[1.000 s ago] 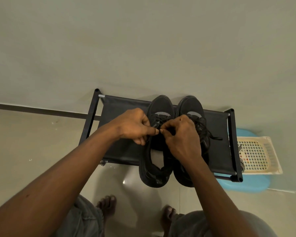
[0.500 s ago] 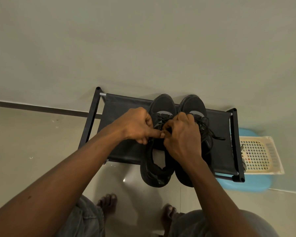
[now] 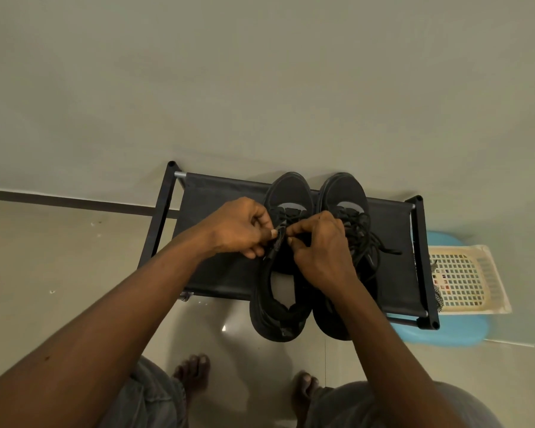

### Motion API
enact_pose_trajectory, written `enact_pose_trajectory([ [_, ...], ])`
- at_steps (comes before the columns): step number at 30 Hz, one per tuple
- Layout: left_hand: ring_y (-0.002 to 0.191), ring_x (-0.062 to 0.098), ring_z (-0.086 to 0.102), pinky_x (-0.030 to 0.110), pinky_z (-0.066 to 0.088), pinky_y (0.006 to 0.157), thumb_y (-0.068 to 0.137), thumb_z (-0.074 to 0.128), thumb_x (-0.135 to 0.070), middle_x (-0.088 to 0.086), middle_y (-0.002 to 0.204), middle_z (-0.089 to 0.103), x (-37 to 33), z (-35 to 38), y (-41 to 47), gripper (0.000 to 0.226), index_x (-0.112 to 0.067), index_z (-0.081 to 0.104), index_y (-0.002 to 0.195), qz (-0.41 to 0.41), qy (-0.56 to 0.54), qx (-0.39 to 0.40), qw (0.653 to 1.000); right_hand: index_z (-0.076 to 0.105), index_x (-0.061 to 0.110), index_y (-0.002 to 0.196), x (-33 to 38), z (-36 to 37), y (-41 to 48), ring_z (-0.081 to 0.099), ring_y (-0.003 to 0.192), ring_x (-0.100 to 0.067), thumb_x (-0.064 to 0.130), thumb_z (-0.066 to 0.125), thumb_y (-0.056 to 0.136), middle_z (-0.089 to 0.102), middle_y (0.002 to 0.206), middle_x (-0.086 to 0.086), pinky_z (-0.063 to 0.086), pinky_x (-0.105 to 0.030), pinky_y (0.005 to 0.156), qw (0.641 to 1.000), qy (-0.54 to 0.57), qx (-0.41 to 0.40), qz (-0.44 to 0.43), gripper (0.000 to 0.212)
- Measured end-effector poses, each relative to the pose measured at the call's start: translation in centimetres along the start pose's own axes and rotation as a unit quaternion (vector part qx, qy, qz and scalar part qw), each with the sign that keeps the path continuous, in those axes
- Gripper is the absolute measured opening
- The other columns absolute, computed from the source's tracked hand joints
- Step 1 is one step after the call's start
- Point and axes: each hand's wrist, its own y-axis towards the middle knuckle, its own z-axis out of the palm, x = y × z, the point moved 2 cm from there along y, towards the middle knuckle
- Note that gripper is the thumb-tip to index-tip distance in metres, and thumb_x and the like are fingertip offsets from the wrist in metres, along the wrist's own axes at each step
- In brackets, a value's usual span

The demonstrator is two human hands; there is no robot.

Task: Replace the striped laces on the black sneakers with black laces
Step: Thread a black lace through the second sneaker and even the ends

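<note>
Hands meet at the centre of the frame over a pair of black sneakers. The pair stands side by side on a black fabric shoe rack (image 3: 217,267), toes toward the wall (image 3: 260,72) at the top.

My left hand (image 3: 241,230) and right hand (image 3: 322,251) both have their fingers curled and pinched on a black lace (image 3: 275,247), just above the open mouth of the left-of-frame sneaker (image 3: 286,193). The right-of-frame sneaker (image 3: 342,189) carries a loose tangle of black lacing (image 3: 365,242).

I judge this step to be threading the upper eyelets of the left-of-frame sneaker, late in the task. The next move calls for a fine pinch on the lace tip, feeding it through a small eyelet and drawing it even. My fingers hide the eyelet itself.

Both heels overhang the rack's front rail (image 3: 408,319) toward the bottom of the frame, so a hard tug could tip a sneaker onto the floor (image 3: 59,257).

Bare rack fabric left of the sneakers gives open room. At right it is tighter. Just beyond the rack's post (image 3: 422,257) is a cream basket (image 3: 464,279) on a blue stool (image 3: 445,333). What looks like a striped lace (image 3: 438,299) hangs by the post.
</note>
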Motion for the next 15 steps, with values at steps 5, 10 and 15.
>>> enact_pose_trajectory([
  [5,0.069,0.012,0.074,0.029,0.063,0.067,0.098,0.071,-0.011,0.007,0.081,0.073,-0.1,0.0,0.3,0.003,-0.009,0.071,0.095,0.025,0.007,-0.016,1.000,0.076,0.022,0.101,0.1,0.2,-0.1,0.051,0.113,-0.022,0.019,0.075,0.090,0.054,0.109,0.001,0.048,-0.048,0.098,1.000,0.010,-0.023,0.001,0.011],
  [10,0.070,0.014,0.075,0.038,0.065,0.074,0.098,0.069,-0.012,0.006,0.080,0.075,-0.5,0.1,0.0,0.006,-0.012,0.071,0.092,0.058,0.044,-0.027,0.997,0.075,0.023,0.101,0.3,0.1,-0.3,0.047,0.112,-0.022,0.021,0.076,0.089,0.054,0.110,-0.001,0.048,-0.047,0.097,0.999,-0.016,-0.033,-0.007,0.013],
  [15,0.075,0.012,0.074,0.044,0.062,0.084,0.096,0.064,-0.014,0.000,0.078,0.075,-1.2,-0.8,-0.3,0.012,-0.015,0.071,0.086,0.099,0.071,-0.100,0.988,0.077,0.029,0.099,0.2,-0.8,0.0,0.047,0.111,-0.022,0.029,0.080,0.085,0.055,0.109,0.001,0.046,-0.045,0.095,0.997,-0.049,-0.058,-0.028,0.014],
])
